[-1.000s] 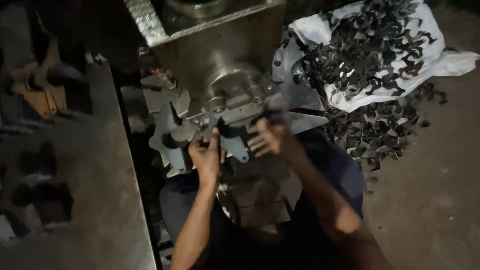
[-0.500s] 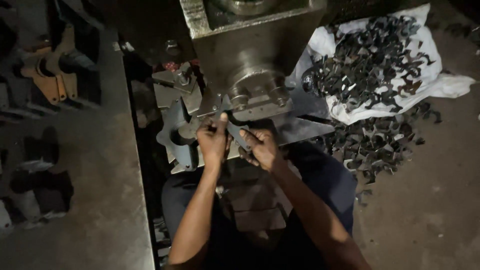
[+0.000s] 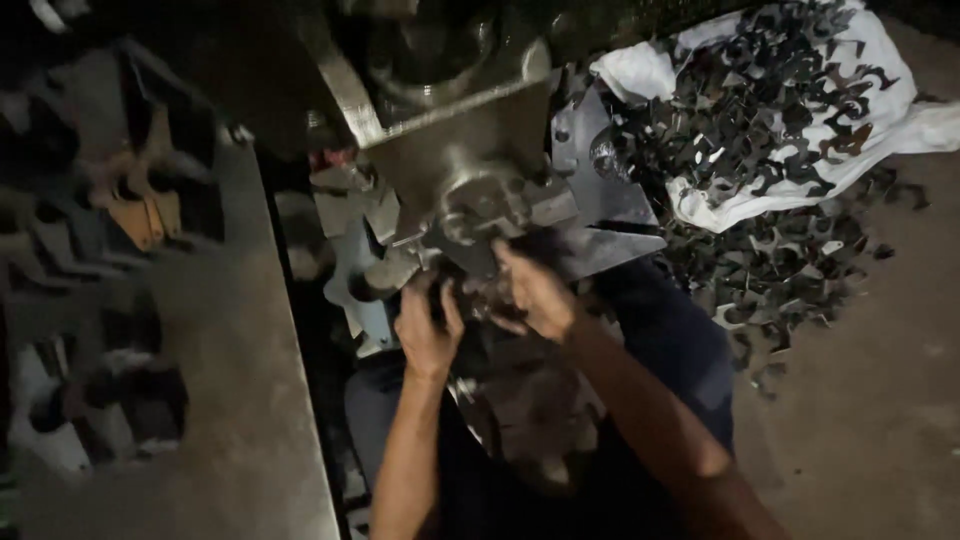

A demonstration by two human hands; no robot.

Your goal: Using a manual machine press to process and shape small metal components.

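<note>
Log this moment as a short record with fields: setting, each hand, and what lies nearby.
setting: dim workshop, seen from above
machine: grey metal press with a round die area
left hand: fingers on a flat metal blank under the die
right hand: at the die beside the left hand; grip unclear
right of machine: white sack bearing a pile of dark stamped pieces
floor: more pieces spilled

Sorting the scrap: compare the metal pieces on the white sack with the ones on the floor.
The pieces on the white sack lie in a thick heap, overlapping; the pieces on the floor spread thinner, with strays apart at the edge. The sack pieces stand out against the white cloth; the floor pieces blend into dark ground. Both look like small dark cut-out shapes of one kind.
</note>
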